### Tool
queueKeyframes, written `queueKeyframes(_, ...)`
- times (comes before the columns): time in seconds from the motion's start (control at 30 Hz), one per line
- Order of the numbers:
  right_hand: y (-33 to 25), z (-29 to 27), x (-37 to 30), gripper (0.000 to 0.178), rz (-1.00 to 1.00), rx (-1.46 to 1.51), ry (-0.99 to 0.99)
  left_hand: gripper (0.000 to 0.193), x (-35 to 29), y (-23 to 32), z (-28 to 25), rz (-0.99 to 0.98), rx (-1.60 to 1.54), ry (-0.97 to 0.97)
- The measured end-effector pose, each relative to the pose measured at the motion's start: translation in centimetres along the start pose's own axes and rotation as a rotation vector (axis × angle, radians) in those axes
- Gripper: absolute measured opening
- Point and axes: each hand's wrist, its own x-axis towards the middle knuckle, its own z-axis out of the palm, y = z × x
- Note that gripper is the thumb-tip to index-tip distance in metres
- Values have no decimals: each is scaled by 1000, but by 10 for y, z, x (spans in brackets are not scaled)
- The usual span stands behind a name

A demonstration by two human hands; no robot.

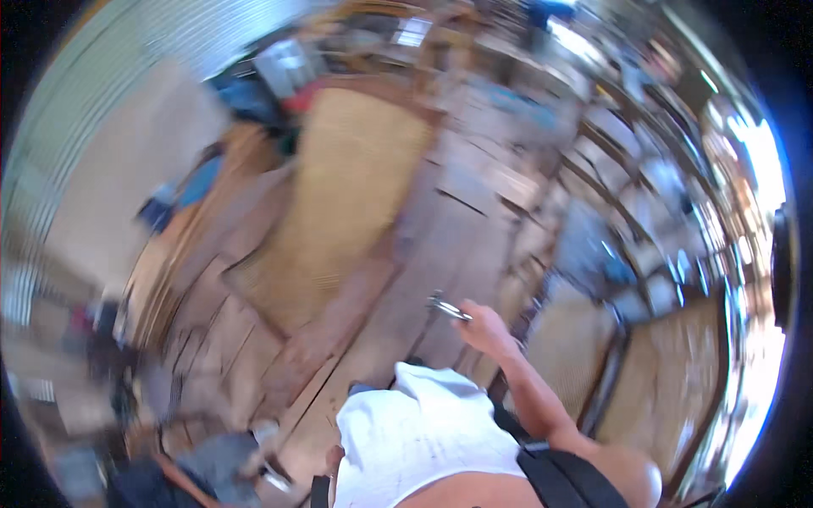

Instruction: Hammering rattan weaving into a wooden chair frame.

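My right hand [486,328] reaches forward over the plank floor, its fingers closed around a slim, shiny metal hand tool [449,306]. The tool's head looks forked and points away to the left; blur hides its exact kind. Of my left hand [334,460], only a small patch of skin shows, low beside my white shirt [423,423]. Its fingers are hidden, so I cannot tell whether it holds anything.
Ahead lies a large yellowish panel [356,186]. Plank flooring [440,254] runs past it. Framed panels [669,372] and cluttered racks stand at the right. A pale board [135,169] leans at the left. Another person's arm [182,481] shows at the lower left.
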Motion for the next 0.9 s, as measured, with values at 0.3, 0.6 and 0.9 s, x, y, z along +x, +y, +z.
queueKeyframes(0.3,102,13,-43,28,183,278,194,29,60,-154,-108,105,-294,-201)
queueKeyframes(0.6,136,28,-97,33,535,492,365,30,284,-44,-145,-241,-462,-139)
queueKeyframes(0.9,132,65,-107,39,950,634,504,45,514,43,-238,-401,-953,-292)
